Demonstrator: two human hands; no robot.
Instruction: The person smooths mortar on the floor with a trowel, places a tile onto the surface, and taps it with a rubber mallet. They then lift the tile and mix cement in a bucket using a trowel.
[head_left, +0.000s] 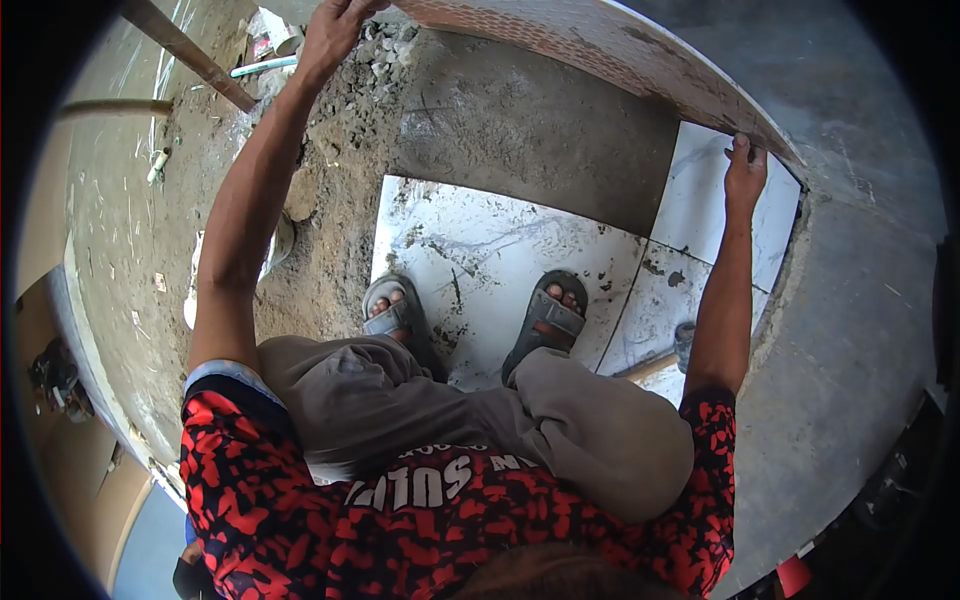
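A large tile [610,52], its textured reddish underside towards me, is held tilted up on edge at the top. My left hand [340,30] grips its left end at the upper edge of the view. At the other end, my right hand [745,172] has its fingers on the tile's lower right corner. Below the raised tile lies a bed of wet grey mortar [530,130]. White marbled tiles [500,240], smeared with mortar, border the mortar bed on the near side and the right.
My sandalled feet [548,315] stand on the near tile. Rubble and dirt [340,200] cover the ground at left, with a white bucket [280,245] behind my left arm. A wooden pole [190,55] leans at upper left. Grey floor [850,300] extends along the right.
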